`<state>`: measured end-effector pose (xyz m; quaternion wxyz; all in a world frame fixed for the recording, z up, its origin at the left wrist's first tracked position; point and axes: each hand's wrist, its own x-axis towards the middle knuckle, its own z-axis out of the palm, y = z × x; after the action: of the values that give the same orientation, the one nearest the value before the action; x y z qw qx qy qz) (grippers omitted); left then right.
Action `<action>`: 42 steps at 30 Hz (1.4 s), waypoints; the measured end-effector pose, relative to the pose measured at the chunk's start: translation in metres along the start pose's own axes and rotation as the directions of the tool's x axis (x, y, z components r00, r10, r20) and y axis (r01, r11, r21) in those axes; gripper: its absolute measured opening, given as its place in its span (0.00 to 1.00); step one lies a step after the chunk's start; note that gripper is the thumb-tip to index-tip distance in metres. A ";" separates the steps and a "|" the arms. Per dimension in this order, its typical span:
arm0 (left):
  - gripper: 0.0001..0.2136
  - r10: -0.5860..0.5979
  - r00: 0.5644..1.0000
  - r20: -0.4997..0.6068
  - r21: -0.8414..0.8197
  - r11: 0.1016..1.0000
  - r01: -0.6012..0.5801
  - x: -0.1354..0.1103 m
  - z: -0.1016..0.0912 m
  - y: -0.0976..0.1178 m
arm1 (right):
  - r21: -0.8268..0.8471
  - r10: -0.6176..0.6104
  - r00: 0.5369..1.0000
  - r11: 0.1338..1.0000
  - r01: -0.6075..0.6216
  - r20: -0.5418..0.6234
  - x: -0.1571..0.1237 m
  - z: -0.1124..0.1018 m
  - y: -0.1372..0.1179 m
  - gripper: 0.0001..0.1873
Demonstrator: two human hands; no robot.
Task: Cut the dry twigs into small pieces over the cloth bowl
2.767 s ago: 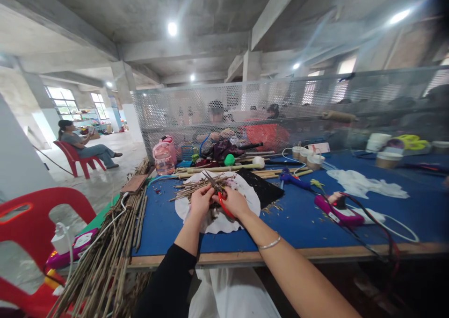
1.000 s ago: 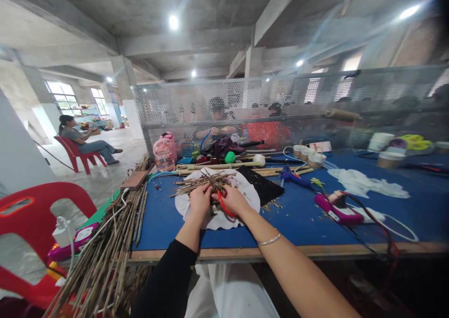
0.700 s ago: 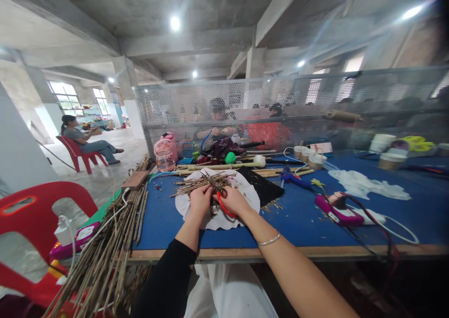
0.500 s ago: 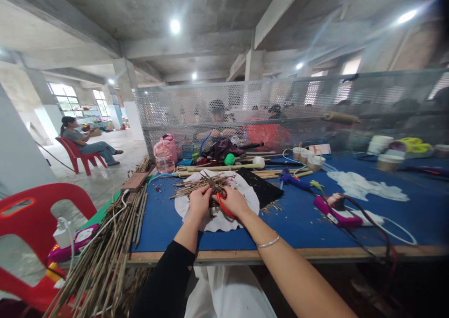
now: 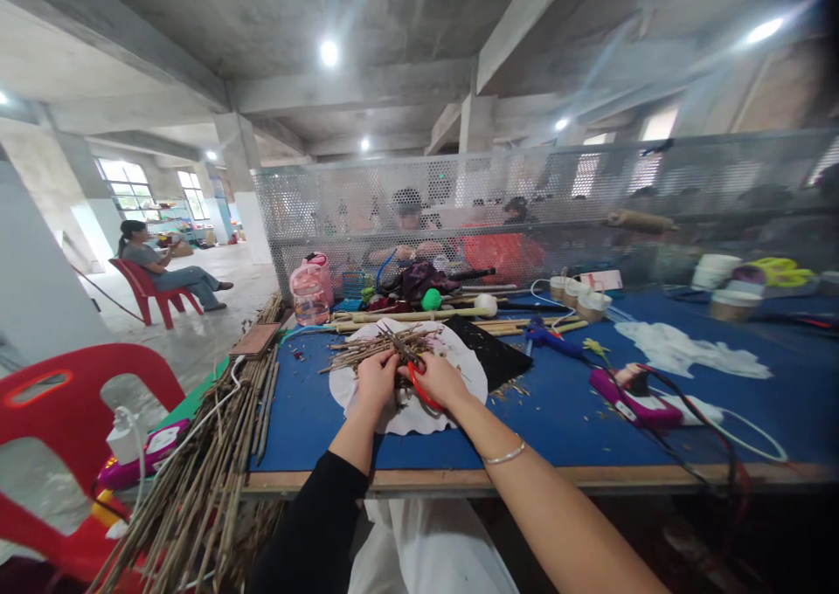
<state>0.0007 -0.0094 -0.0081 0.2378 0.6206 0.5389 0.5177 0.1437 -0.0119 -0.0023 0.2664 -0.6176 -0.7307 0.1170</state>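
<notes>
My right hand (image 5: 440, 379) is closed on red-handled scissors (image 5: 419, 386), whose dark blades point up and left over a heap of short cut twigs (image 5: 368, 348). Close beside it, my left hand (image 5: 377, 379) has its fingers pinched together near the blades. What sits between those fingertips is too small to make out, though it may be a bit of twig. Both hands are above a round white cloth (image 5: 468, 369) that carries the twigs and brown scraps. A black flat sheet (image 5: 495, 356) lies partly under the cloth's right side.
A bundle of long sticks (image 5: 197, 480) leans off the table's left edge by a red chair (image 5: 85, 402). Purple power strips (image 5: 635, 399) with cables, a glue gun (image 5: 557, 339), paper cups (image 5: 593, 304) and white gloves (image 5: 688, 348) lie right. A perforated metal screen (image 5: 367, 201) stands behind.
The view has shifted slightly. My two hands stay together over the twigs, and the scissor blades appear a little more visible between them.
</notes>
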 end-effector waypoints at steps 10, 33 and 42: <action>0.11 -0.037 0.999 -0.027 -0.123 0.992 0.033 0.004 0.005 -0.008 | -0.081 0.008 1.000 0.997 -0.010 -0.018 0.000 -0.003 -0.004 0.24; 0.13 -0.088 0.968 0.234 -0.587 0.781 0.213 0.003 0.011 -0.003 | -0.037 -0.137 0.986 0.990 0.134 -0.094 -0.002 0.000 -0.003 0.23; 0.15 -0.083 0.968 0.235 -0.620 0.754 0.215 0.003 0.013 -0.001 | -0.006 -0.025 0.999 1.000 0.025 -0.025 -0.006 -0.003 -0.008 0.24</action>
<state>0.0117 -0.0029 -0.0120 0.5268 0.5040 0.3518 0.5871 0.1393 -0.0198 0.0027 0.2750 -0.6107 -0.7353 0.1039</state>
